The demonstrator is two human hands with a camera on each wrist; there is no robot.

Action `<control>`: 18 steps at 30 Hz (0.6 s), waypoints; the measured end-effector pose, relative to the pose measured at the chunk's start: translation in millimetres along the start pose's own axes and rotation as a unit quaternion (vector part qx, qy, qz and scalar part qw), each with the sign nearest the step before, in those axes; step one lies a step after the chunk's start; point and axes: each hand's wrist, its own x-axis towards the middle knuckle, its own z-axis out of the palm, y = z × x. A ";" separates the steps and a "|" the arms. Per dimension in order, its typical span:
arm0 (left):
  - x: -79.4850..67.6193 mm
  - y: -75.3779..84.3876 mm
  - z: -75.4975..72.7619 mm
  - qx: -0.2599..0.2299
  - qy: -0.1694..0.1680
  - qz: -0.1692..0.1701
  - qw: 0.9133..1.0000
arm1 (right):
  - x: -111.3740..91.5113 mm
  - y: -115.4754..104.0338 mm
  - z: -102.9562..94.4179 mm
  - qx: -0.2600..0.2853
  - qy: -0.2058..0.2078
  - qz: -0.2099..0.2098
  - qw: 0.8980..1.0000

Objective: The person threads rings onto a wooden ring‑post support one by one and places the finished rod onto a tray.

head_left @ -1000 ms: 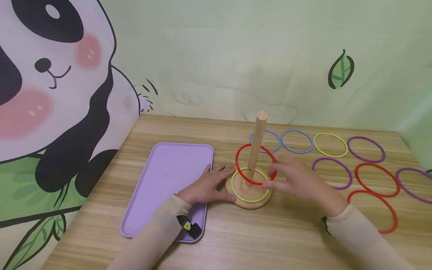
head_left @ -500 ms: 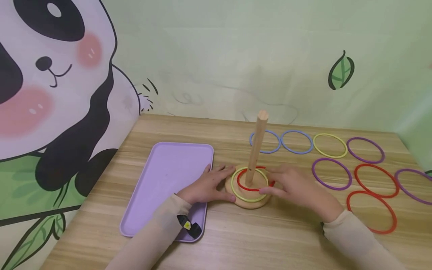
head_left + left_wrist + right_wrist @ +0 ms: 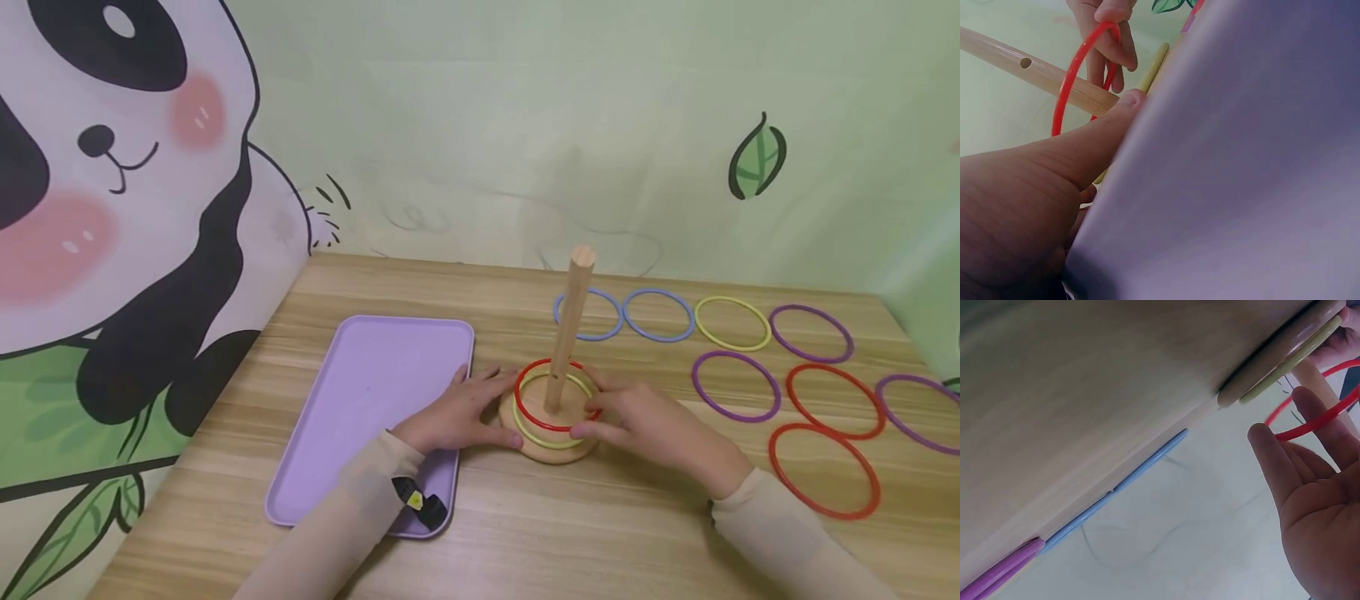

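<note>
A wooden post stands upright on a round wooden base. My left hand touches the left side of the base, its thumb and fingers extended and spread along the edge. Around the post's foot, a yellow ring lies on the base. My right hand pinches the right side of a red ring between thumb and fingers. That ring also encircles the post, held just above the yellow one. In the right wrist view the red ring stays apart from the base.
A purple tray lies on the table under my left forearm. Two blue rings, one a blue ring, lie behind and right of the post. Further right are a yellow ring, several purple rings including a purple ring, and two red rings.
The red ring has come down along the post in my right hand, then shifted slightly left. The right hand moved down and left with it. My left hand has stayed put.
</note>
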 end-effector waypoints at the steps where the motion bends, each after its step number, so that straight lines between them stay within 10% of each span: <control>1: 0.2 0.1 0.0 -0.001 0.000 0.000 1.000 | 0.2 -0.5 0.4 0.002 -0.003 0.003 1.000; 18: 0.3 -0.1 -0.2 0.001 0.003 0.003 1.000 | 5.9 -1.1 5.2 -0.012 -0.041 0.007 0.999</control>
